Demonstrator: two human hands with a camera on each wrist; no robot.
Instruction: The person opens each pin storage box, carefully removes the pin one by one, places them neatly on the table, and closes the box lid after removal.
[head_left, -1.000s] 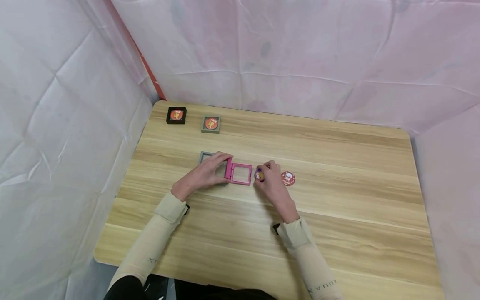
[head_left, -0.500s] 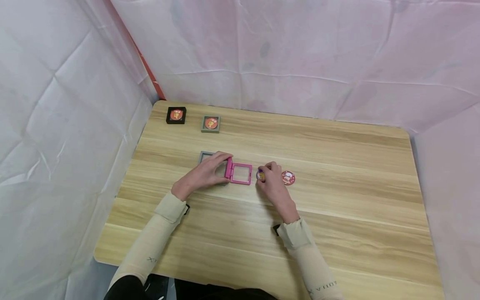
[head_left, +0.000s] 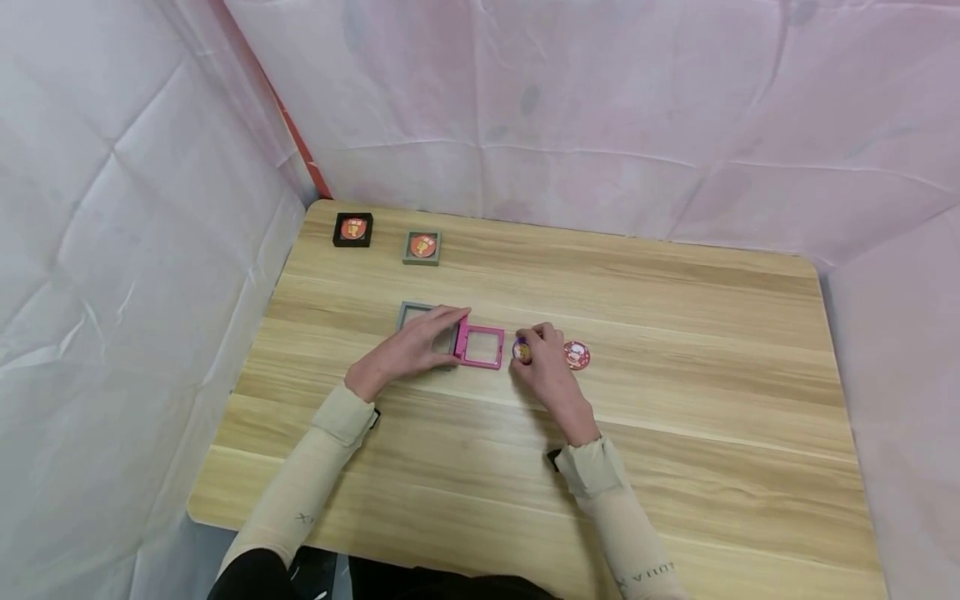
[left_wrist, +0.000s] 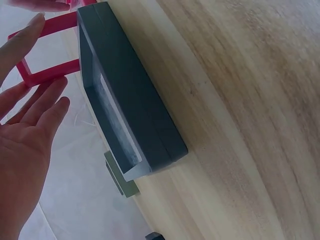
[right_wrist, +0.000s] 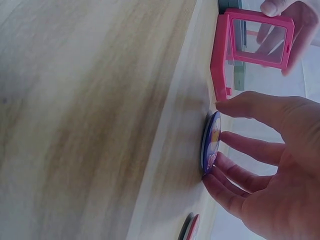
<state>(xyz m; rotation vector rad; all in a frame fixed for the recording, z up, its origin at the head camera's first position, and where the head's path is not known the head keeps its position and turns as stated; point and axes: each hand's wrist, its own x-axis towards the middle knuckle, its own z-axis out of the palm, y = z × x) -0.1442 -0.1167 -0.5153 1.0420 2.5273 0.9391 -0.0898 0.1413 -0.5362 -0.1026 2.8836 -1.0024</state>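
My left hand (head_left: pixel 408 343) grips the raised lid of a pink hinged display frame (head_left: pixel 480 365), thumb and fingers at opposite edges. The frame's other half lies flat on the table; both halves have clear windows. Just right of it, my right hand (head_left: pixel 551 367) pinches a round purple-rimmed badge (right_wrist: pixel 212 142) by its edges, thumb at one side and fingertips at the other. That badge sits low at the tabletop, face up, partly hidden by fingers in the head view. Beyond the right hand lies a red badge (head_left: pixel 577 356) with a white figure.
A larger grey frame (left_wrist: pixel 135 90) stands on the table behind the left hand, partly covered by it. Toward the back left lie a black frame (head_left: pixel 337 231) and a grey-green frame (head_left: pixel 422 262), each holding a red round badge. White sheets hang around the wooden table (head_left: pixel 675 375).
The right hand and purple badge have shifted very slightly right, away from the pink frame. The pink lid, with the left fingers, has tilted a little rightward.
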